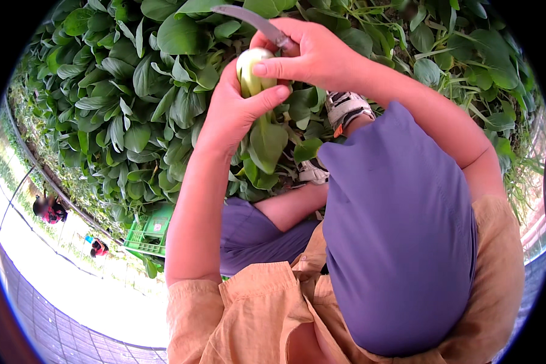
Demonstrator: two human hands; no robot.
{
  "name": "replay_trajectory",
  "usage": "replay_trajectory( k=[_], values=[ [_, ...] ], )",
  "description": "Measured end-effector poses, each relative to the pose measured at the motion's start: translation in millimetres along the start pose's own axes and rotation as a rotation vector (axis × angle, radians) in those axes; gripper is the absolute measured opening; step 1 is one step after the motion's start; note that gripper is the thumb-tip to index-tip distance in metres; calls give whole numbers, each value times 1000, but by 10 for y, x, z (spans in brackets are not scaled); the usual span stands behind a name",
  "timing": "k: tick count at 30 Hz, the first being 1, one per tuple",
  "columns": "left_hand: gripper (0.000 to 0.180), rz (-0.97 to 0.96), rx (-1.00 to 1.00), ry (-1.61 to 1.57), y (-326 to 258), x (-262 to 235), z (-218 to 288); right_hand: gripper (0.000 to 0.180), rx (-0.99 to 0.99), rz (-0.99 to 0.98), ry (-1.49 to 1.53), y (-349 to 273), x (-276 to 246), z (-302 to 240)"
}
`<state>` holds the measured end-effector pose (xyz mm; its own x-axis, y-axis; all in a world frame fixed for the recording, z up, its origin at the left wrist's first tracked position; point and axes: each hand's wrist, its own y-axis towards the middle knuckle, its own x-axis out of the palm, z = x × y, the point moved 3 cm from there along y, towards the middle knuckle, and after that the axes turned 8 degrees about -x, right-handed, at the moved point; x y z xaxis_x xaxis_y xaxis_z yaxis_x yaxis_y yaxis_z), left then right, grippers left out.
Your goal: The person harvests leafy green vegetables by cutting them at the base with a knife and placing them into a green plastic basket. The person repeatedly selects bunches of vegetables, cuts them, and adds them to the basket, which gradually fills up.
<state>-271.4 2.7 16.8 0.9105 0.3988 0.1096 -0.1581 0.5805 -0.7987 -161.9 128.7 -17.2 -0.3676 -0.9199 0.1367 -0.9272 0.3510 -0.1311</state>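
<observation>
Knife [255, 20] in right hand [316, 56], vegetable [249, 68] alongside, crop [127, 91] ahead, crate [144, 243] left

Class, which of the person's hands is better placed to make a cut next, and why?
Probably the right hand: it holds the curved knife, while the left hand grips the bok choy.

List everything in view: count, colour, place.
leafy vegetable: one, pale base with green leaves, upper centre
curved knife: one, grey blade, above the vegetable
leafy plants: many, green, across the top
crate: one, green, left of centre
distant people: two, dark and red, far left
paving: one stretch, greyish, lower left
shoes: two, whitish, centre
trousers: one pair, purple, centre
shirt: one, tan, bottom
left hand: one, bare, around the vegetable
right hand: one, bare, holding the knife, thumb on the vegetable
</observation>
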Motion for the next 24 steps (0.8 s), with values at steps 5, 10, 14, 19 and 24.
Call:
replay_trajectory(
  k=[5,10,14,19,24],
  values=[
    [52,-3,-96,624,-149,113,164,27,323,147,-70,-397,-104,269],
    [62,51,388,1522,-112,224,563,30,236,-41,-226,-478,85,380],
    [38,221,539,1895,397,-57,645,25,128,51,-322,-79,240,461],
    [26,346,539,1923,514,-499,638,29,181,238,-366,207,164,813],
    [29,378,666,1864,410,-654,508,34,369,203,-207,431,226,976]
  ],
)
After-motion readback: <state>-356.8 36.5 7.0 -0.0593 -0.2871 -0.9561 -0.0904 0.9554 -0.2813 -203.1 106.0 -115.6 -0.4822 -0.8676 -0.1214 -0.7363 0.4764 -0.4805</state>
